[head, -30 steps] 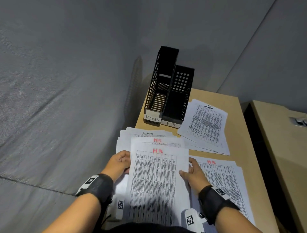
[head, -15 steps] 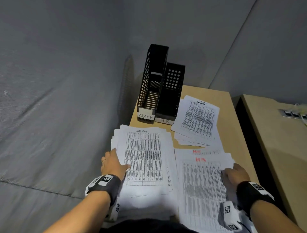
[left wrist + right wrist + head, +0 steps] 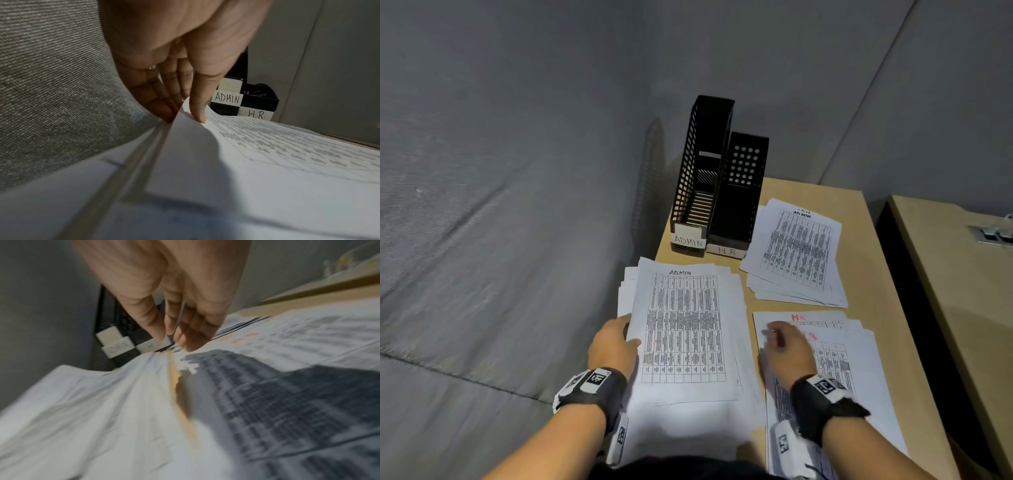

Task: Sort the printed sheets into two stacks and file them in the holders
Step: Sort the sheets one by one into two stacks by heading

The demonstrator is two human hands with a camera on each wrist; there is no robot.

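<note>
The unsorted pile [image 3: 688, 397] lies at the near left with an ADMIN sheet [image 3: 685, 325] on top. My left hand [image 3: 628, 337] pinches that sheet's left edge and lifts it off the pile, thumb [image 3: 198, 112] on top and fingers beneath. My right hand [image 3: 779, 337], blurred, hovers over the left part of the HR stack [image 3: 835, 356] with loose fingers [image 3: 191, 339] that hold nothing. A sorted ADMIN stack [image 3: 794, 250] lies at the back right. Two black holders stand at the back: ADMIN holder [image 3: 698, 171] on the left, HR holder [image 3: 743, 192] beside it.
The wooden desk [image 3: 866, 274] is narrow, with a grey fabric wall [image 3: 500, 240] close on the left. A dark gap [image 3: 914, 308] separates it from a second desk [image 3: 962, 291] on the right, which bears a socket unit [image 3: 993, 234].
My right hand carried the HR sheet onto the HR stack, let it go and swung back left over that stack. My left hand took hold of the ADMIN sheet's left edge.
</note>
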